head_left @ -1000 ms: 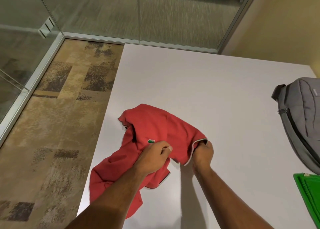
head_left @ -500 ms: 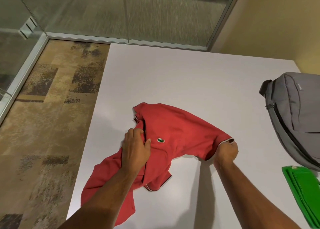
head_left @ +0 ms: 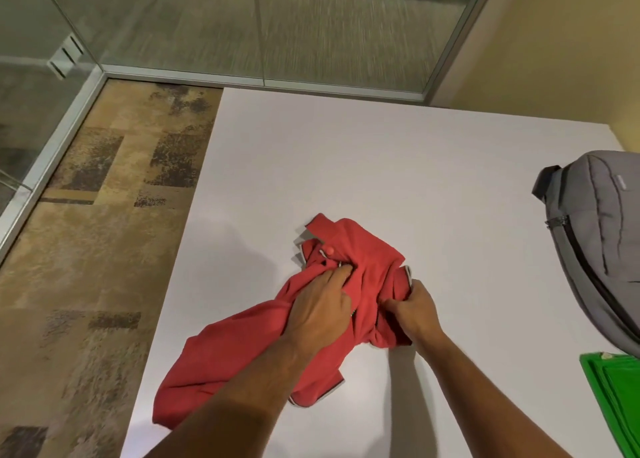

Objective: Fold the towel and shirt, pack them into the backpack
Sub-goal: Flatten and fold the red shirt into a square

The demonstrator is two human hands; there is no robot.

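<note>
Gripping bunched red cloth, both hands work over the shirt point(head_left: 242, 350) on the white worktop point(head_left: 398, 166). Nearest, the hem end trails toward the worktop's left front edge and looks to hang partly over it. If the hands tug further right or away, I judge that the loose end could drag unevenly, or slide off, and the garment would stay crumpled rather than lie flat for folding. The left hand point(head_left: 320, 314) lies on top of the middle, fingers point(head_left: 332, 277) curled into a ridge of fabric near the placket. The right hand point(head_left: 414, 310) holds a wad of cloth by the white-trimmed sleeve edge, its fingers curled round it. With both grips so close together, the risk is gathering the fabric tighter instead of spreading it.

The long axis runs diagonally, from hem at near left to collar point(head_left: 322, 227) farther right, so the collar points away from the person. At the right edge lies the green towel point(head_left: 620, 398), and beyond it the grey backpack point(head_left: 599, 236), both well apart from the shirt.
</note>
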